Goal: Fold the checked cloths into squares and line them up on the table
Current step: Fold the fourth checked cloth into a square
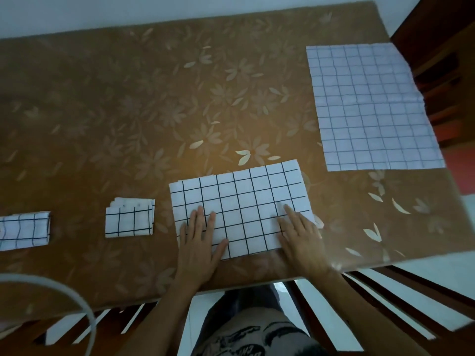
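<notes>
A white cloth with a black check, folded into a long rectangle [241, 201], lies near the table's front edge. My left hand [199, 242] lies flat on its near left corner with straight fingers. My right hand [303, 237] presses flat on its near right part. Left of it sits a small folded checked square [129, 219]. Another folded checked cloth [24, 231] lies at the far left, cut off by the frame edge. A larger unfolded checked cloth [370, 106] is spread at the back right.
The table [128, 111] carries a brown covering with a leaf pattern. Wooden chair slats [385, 299] show below the front edge, and dark wooden furniture [442, 73] stands past the right edge. A white curved band [77, 301] crosses the lower left.
</notes>
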{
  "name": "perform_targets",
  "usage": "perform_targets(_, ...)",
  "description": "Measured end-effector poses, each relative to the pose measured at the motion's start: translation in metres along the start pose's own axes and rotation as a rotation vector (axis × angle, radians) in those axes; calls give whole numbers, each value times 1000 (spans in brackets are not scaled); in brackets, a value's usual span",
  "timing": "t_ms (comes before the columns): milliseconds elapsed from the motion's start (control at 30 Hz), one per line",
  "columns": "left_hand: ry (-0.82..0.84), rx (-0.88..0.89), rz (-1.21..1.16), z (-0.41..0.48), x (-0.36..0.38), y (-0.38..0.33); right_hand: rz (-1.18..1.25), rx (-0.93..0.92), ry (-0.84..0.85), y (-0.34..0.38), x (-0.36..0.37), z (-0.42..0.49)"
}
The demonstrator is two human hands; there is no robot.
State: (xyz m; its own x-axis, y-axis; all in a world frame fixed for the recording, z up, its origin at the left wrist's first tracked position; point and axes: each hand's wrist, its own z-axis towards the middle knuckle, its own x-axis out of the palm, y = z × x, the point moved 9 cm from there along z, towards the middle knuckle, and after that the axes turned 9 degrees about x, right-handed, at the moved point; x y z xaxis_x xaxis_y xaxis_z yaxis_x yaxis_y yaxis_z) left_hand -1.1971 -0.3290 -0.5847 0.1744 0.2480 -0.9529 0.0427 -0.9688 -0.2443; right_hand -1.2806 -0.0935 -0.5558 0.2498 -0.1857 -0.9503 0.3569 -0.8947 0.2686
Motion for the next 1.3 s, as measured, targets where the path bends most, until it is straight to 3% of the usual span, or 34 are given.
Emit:
perform_targets(167,-125,-35,-104,-12,-23,10,116,-301,151,119,29,-24)
perform_targets(367,-231,-104,-235,-53,-42,36,9,-267,290,171,50,-13)
perform_targets(567,-223,-123,-325,-73,-39,47,42,-235,338,160,43,-16)
perform_targets(667,-169,-87,-342,-71,-39,51,144,-219,266,143,28,-23)
perform_targets(1000,-224,168,-88,-30,-63,23,373,-225,230,70,-23,-79)
perform_targets(1133,-262,246,7,-29,-72,-3,369,-79,140,43,-34,-92)
perform_targets(1300,-314,307,84,-42,-77,-4,300,-75,155,54,-23,-89)
